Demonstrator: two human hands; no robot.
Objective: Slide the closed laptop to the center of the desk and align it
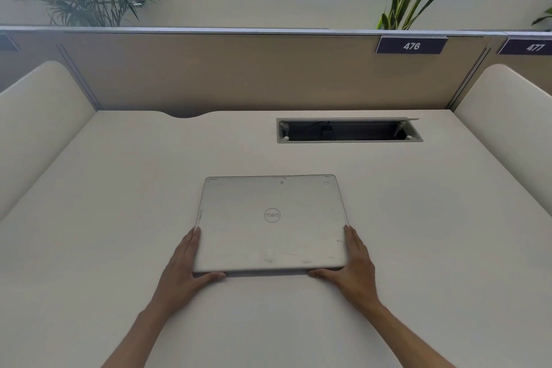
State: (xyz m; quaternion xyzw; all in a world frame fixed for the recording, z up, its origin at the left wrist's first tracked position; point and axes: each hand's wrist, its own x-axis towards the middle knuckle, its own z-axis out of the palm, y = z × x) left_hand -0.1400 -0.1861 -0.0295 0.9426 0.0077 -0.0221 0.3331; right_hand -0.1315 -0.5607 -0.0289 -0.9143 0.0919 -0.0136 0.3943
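A closed silver laptop [272,222] lies flat near the middle of the white desk [119,203], its round logo facing up and its edges roughly square to the desk's front. My left hand [185,266] cups the near left corner, fingers along the left side and thumb along the front edge. My right hand [354,266] mirrors it at the near right corner, fingers against the right side, thumb on the front edge.
An open cable tray [349,130] is set into the desk behind the laptop, to the right. A beige partition [239,69] with number plates 476 and 477 closes the back. Padded side panels [38,116] flank the desk. Plants stand behind the partition.
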